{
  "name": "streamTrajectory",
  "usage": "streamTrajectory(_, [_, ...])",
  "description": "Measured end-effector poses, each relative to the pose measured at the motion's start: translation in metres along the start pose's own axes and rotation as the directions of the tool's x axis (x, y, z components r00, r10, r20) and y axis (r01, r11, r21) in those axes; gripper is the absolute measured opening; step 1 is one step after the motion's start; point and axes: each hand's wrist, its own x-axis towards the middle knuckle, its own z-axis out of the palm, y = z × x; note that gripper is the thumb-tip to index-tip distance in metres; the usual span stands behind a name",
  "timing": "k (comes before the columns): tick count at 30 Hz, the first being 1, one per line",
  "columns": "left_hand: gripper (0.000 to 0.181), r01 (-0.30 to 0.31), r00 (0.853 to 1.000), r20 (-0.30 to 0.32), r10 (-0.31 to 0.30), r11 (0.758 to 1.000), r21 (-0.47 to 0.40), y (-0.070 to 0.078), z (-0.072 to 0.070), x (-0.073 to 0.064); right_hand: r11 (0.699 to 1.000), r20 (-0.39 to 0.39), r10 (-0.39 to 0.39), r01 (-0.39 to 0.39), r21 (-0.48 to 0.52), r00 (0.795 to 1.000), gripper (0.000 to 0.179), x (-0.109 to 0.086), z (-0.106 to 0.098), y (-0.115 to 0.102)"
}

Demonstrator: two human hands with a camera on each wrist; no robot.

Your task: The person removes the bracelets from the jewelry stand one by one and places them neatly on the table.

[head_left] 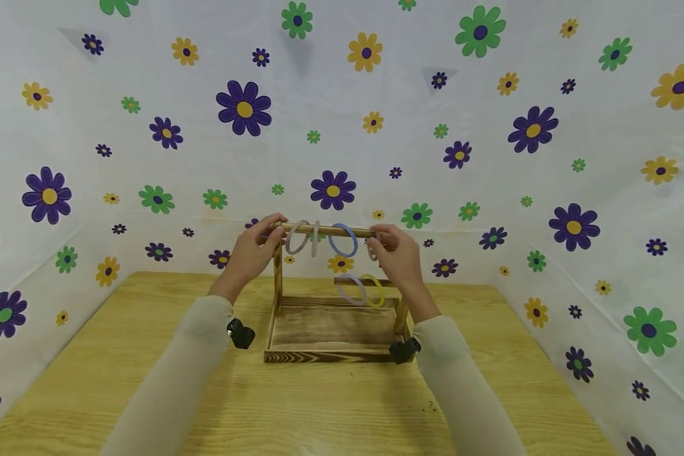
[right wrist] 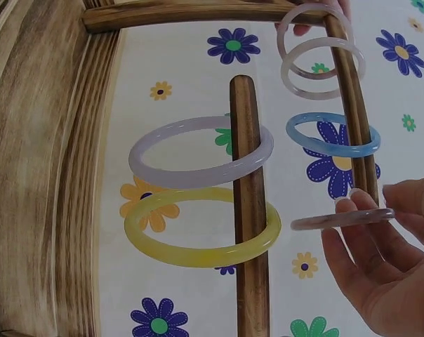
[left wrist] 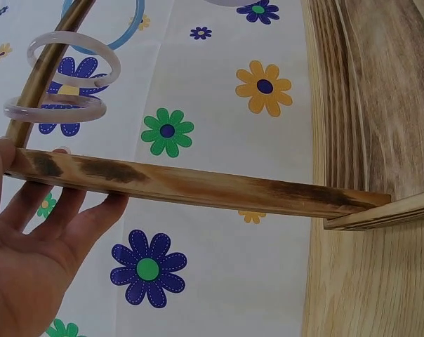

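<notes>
A wooden bangle stand has an upper bar (head_left: 363, 233) and a shorter lower bar (right wrist: 248, 210). At the upper bar's left end, my left hand (head_left: 249, 254) grips the top corner of the post (left wrist: 198, 184), thumb in front and fingers behind. My right hand (head_left: 400, 258) pinches a greyish-brown bangle (right wrist: 314, 224) at the bar's right end; whether the bar passes through it, I cannot tell. Two pale bangles hang near the left hand, one of them low in the left wrist view (left wrist: 54, 114). A blue bangle (right wrist: 331, 149) hangs further right. The lower bar carries a lavender bangle (right wrist: 198, 179) and a yellow bangle (right wrist: 198, 258).
The stand's rimmed base tray (head_left: 336, 356) rests on a wood-grain table (head_left: 319, 411). Behind and at both sides hangs a white cloth (head_left: 330, 152) printed with flowers. Small dark specks lie on the table near the right forearm.
</notes>
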Motion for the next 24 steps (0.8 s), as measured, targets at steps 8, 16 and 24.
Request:
streamTrajectory(8, [0.036, 0.013, 1.0, 0.015, -0.014, 0.999, 0.03, 0.0026, -0.0016, -0.0012, 0.999, -0.017, 0.003, -0.003, 0.032, 1.0, 0.028, -0.0011, -0.0013, -0.0002])
streamTrajectory(16, [0.034, 0.016, 1.0, 0.021, -0.017, 0.999, 0.052, 0.0037, -0.0038, -0.001, 0.999, -0.036, 0.014, -0.012, 0.05, 0.999, 0.03, -0.0024, -0.0038, 0.0007])
streamTrajectory(24, [0.033, 0.032, 0.999, 0.033, -0.033, 0.999, 0.024, 0.0046, -0.0054, 0.0007, 0.998, -0.032, 0.023, -0.022, 0.053, 0.999, 0.032, -0.0036, -0.0069, 0.0033])
